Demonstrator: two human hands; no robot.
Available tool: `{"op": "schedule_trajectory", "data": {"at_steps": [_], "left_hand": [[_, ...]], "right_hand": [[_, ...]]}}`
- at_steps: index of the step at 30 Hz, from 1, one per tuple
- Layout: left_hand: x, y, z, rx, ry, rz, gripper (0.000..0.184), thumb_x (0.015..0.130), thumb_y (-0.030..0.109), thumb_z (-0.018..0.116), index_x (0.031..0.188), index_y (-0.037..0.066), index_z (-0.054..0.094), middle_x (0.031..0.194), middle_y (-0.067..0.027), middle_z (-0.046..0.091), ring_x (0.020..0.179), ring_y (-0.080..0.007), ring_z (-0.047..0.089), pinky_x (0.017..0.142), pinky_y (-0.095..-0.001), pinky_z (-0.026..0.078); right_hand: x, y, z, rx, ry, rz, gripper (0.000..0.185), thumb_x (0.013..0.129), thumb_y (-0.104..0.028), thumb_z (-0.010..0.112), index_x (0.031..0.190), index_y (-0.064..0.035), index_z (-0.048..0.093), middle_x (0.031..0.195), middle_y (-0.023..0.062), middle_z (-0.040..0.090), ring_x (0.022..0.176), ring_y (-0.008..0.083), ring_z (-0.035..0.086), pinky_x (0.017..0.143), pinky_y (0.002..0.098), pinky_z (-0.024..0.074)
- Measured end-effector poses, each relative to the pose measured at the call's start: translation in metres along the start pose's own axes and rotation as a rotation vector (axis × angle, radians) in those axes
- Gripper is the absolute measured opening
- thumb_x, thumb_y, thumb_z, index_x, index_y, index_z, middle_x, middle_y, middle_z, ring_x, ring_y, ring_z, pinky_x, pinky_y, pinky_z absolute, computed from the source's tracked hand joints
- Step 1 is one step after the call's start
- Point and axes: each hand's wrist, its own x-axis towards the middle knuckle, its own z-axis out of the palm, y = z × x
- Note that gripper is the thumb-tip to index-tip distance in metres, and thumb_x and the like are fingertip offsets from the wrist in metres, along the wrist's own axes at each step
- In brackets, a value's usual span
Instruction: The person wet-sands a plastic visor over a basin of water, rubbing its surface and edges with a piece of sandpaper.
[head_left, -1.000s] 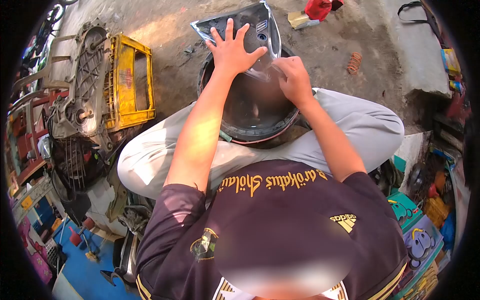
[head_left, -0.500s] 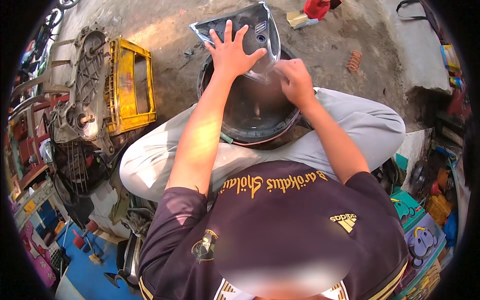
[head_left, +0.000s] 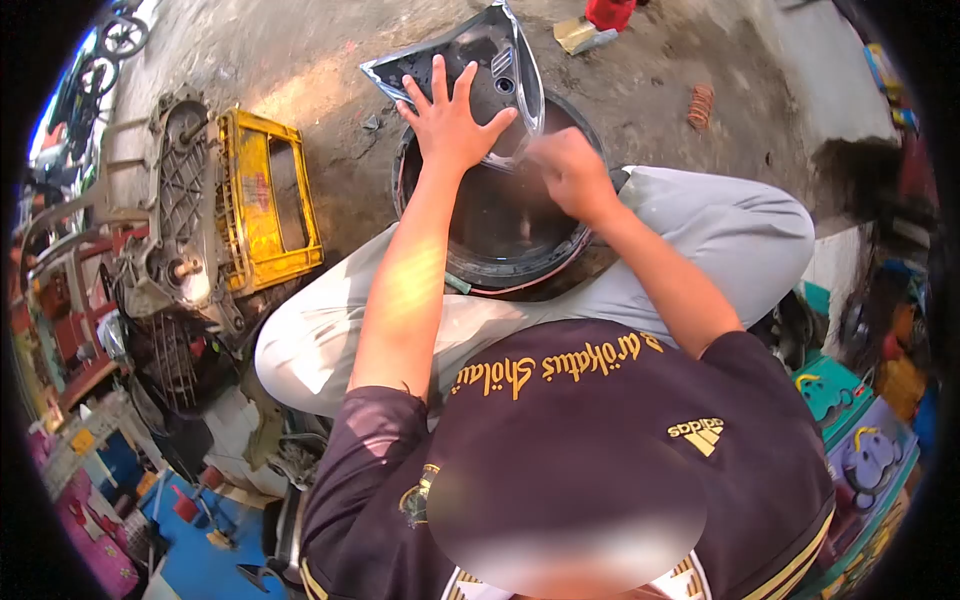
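My left hand (head_left: 450,125) lies with fingers spread on a glossy black, roughly triangular plastic panel (head_left: 490,50). The panel has a shiny pale edge and a small round hole, and it leans over the far side of a round black tub (head_left: 410,215). Dark water (head_left: 510,235) fills the tub's lower part. At the panel's near right edge, my right hand (head_left: 575,175) is closed, its fingers curled and smeared by motion. Whatever those fingers hold, if anything, is hidden.
A yellow plastic crate (head_left: 250,200) stands at the left, with a metal engine casing (head_left: 180,190) against it. On the concrete floor to the right lies an orange coil spring (head_left: 701,106). A red item (head_left: 610,12) sits at the top, and patterned boxes (head_left: 870,460) are at lower right.
My right hand has shifted slightly along the panel's right edge and is more blurred at the fingers. My left hand stays spread on the panel. The whole view has tilted a little.
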Motion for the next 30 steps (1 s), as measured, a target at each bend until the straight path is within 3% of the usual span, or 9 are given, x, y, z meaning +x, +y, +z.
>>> {"op": "schedule_trajectory", "data": {"at_steps": [2, 6, 13, 15, 19, 21, 23, 26, 30], "left_hand": [[-0.006, 0.002, 0.005, -0.021, 0.093, 0.060, 0.103, 0.080, 0.077, 0.079, 0.166, 0.035, 0.041, 0.181, -0.0140, 0.021, 0.160, -0.0633, 0.013, 0.119, -0.0836, 0.020], [-0.023, 0.003, 0.010, -0.020, 0.212, 0.159, 0.106, 0.077, 0.077, 0.081, 0.166, 0.035, 0.042, 0.181, -0.0144, 0.021, 0.162, -0.0621, 0.010, 0.119, -0.0852, 0.019], [-0.047, 0.008, 0.012, -0.044, 0.162, 0.197, 0.109, 0.076, 0.077, 0.082, 0.168, 0.038, 0.037, 0.182, -0.0127, 0.018, 0.163, -0.0606, 0.006, 0.119, -0.0863, 0.015], [-0.050, 0.009, 0.011, -0.046, 0.183, 0.207, 0.112, 0.074, 0.075, 0.085, 0.168, 0.038, 0.036, 0.182, -0.0122, 0.018, 0.163, -0.0600, 0.006, 0.120, -0.0847, 0.015], [-0.064, 0.009, 0.011, -0.070, 0.192, 0.231, 0.118, 0.069, 0.062, 0.095, 0.168, 0.036, 0.036, 0.182, -0.0123, 0.018, 0.164, -0.0580, 0.008, 0.122, -0.0816, 0.020], [-0.072, 0.011, 0.013, -0.080, 0.193, 0.243, 0.120, 0.067, 0.055, 0.099, 0.168, 0.036, 0.035, 0.182, -0.0125, 0.018, 0.164, -0.0575, 0.009, 0.122, -0.0806, 0.024], [-0.080, 0.012, 0.015, -0.083, 0.173, 0.214, 0.124, 0.065, 0.045, 0.102, 0.168, 0.035, 0.035, 0.182, -0.0135, 0.016, 0.164, -0.0572, 0.011, 0.119, -0.0796, 0.032], [-0.084, 0.008, 0.019, -0.052, 0.163, 0.222, 0.126, 0.063, 0.039, 0.104, 0.168, 0.035, 0.034, 0.181, -0.0147, 0.015, 0.163, -0.0574, 0.013, 0.116, -0.0781, 0.037], [-0.086, 0.006, 0.021, -0.024, 0.151, 0.214, 0.124, 0.063, 0.038, 0.104, 0.167, 0.034, 0.036, 0.181, -0.0154, 0.015, 0.163, -0.0574, 0.013, 0.116, -0.0778, 0.037]], "right_hand": [[0.004, -0.006, -0.014, 0.019, 0.167, 0.124, 0.022, 0.089, 0.000, 0.079, 0.110, -0.0070, 0.077, 0.103, 0.0109, 0.078, 0.098, 0.0344, 0.069, 0.087, 0.0439, 0.0564], [-0.015, -0.029, -0.026, 0.103, 0.192, 0.373, 0.014, 0.096, -0.004, 0.077, 0.109, -0.0061, 0.079, 0.100, 0.0127, 0.078, 0.092, 0.0331, 0.070, 0.081, 0.0432, 0.0562], [-0.024, -0.011, -0.016, 0.228, 0.143, 0.739, 0.018, 0.100, -0.017, 0.074, 0.112, -0.0046, 0.079, 0.100, 0.0178, 0.077, 0.091, 0.0354, 0.072, 0.082, 0.0436, 0.0563], [-0.020, -0.009, -0.021, 0.247, 0.065, 0.815, 0.026, 0.101, -0.018, 0.072, 0.121, -0.0034, 0.078, 0.108, 0.0187, 0.078, 0.094, 0.0320, 0.075, 0.087, 0.0390, 0.0576], [-0.032, -0.004, -0.012, 0.141, -0.007, 0.583, 0.018, 0.097, -0.014, 0.072, 0.111, -0.0046, 0.079, 0.104, 0.0213, 0.075, 0.099, 0.0417, 0.072, 0.088, 0.0484, 0.0563], [-0.038, -0.003, -0.007, 0.052, -0.202, 0.476, 0.019, 0.093, -0.010, 0.072, 0.111, -0.0055, 0.079, 0.105, 0.0213, 0.074, 0.104, 0.0441, 0.070, 0.092, 0.0513, 0.0561], [-0.043, -0.003, -0.004, 0.083, -0.253, 0.425, 0.022, 0.091, -0.010, 0.072, 0.111, -0.0055, 0.079, 0.108, 0.0214, 0.073, 0.108, 0.0444, 0.069, 0.095, 0.0527, 0.0561], [-0.054, 0.004, 0.007, -0.059, -0.336, 0.368, 0.023, 0.091, -0.009, 0.071, 0.111, -0.0044, 0.079, 0.111, 0.0216, 0.073, 0.110, 0.0438, 0.069, 0.095, 0.0517, 0.0578], [-0.058, 0.000, 0.014, -0.258, -0.387, 0.322, 0.022, 0.091, -0.008, 0.066, 0.108, -0.0048, 0.080, 0.112, 0.0218, 0.074, 0.113, 0.0404, 0.071, 0.092, 0.0511, 0.0615]]}}
